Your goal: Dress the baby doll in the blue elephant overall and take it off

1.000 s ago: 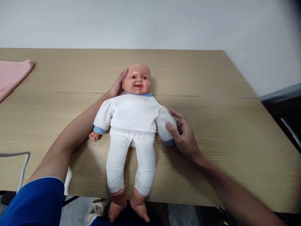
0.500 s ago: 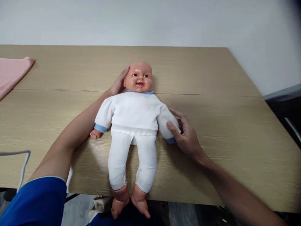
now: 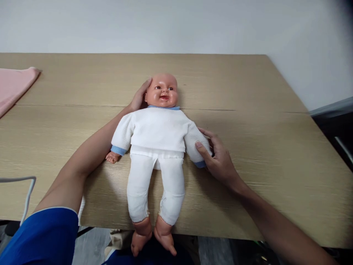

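Now, the doll: a smiling plastic-faced baby doll (image 3: 157, 129) in a white fleece top with blue trim and white cloth trousers is lying face-up in the middle of the table, head pointing towards the far wall.
Doll's feet: the bare plastic feet (image 3: 153, 239) are hanging over the table's near edge.
Left hand: the left hand (image 3: 139, 97) is resting against the side of the doll's head, with the fingers stretched out loosely along it and clasping nothing.
Right hand: the right hand (image 3: 217, 158) is gripping the doll's other sleeve just above the blue cuff, with the thumb on top and the fingers curling round the outer side.
Doll's free hand: the small plastic hand (image 3: 112, 157) is poking out of its blue cuff, lying on the wood just beside the left forearm.
Table: the light wooden table (image 3: 248, 92) is bearing it all, with a seam running across it behind the doll's neck.
Far left: a folded pink cloth (image 3: 13, 88) is lying well apart from the doll, cut off by the picture's edge.
Near left: a thin white cable (image 3: 26, 184) is looping over the tabletop, above the person's blue sleeve (image 3: 41, 235).
Right edge: a dark piece of furniture (image 3: 336, 125) is standing beside the table, and I cannot tell what kind.
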The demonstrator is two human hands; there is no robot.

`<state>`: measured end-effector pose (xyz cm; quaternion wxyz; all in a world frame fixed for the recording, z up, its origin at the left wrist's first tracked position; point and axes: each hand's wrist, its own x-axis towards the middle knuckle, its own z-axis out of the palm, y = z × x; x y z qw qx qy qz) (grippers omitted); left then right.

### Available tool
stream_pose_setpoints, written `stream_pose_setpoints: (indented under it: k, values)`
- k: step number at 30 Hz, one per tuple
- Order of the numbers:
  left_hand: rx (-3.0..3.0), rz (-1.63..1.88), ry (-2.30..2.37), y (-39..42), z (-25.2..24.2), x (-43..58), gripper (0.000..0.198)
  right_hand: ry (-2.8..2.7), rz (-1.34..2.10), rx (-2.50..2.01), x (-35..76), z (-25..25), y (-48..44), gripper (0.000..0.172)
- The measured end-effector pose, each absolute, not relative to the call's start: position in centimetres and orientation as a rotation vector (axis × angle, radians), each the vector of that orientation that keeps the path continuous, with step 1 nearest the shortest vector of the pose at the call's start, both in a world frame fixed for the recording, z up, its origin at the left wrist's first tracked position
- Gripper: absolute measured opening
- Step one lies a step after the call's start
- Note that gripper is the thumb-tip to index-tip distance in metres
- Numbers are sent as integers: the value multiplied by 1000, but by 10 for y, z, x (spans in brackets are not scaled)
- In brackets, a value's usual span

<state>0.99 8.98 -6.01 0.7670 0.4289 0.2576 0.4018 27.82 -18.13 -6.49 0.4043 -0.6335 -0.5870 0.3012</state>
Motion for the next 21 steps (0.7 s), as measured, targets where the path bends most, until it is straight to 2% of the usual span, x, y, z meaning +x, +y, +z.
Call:
stream_pose_setpoints:
  k: [4, 9, 16, 21]
  values:
    - [965, 884, 546, 92, -64, 9, 66, -1502, 744, -1610, 279, -65, -182, 70]
    - [1018, 969, 613, 97, -69, 8, 69, -1543, 693, -1593, 281, -69, -181, 70]
    - [1044, 1009, 544, 99, -69, 10, 45, -1569, 638, -1581, 282, -71, -180, 68]
    - [1036, 1040, 545, 99, -63, 14, 43, -1585, 626, -1571, 283, -71, -180, 67]
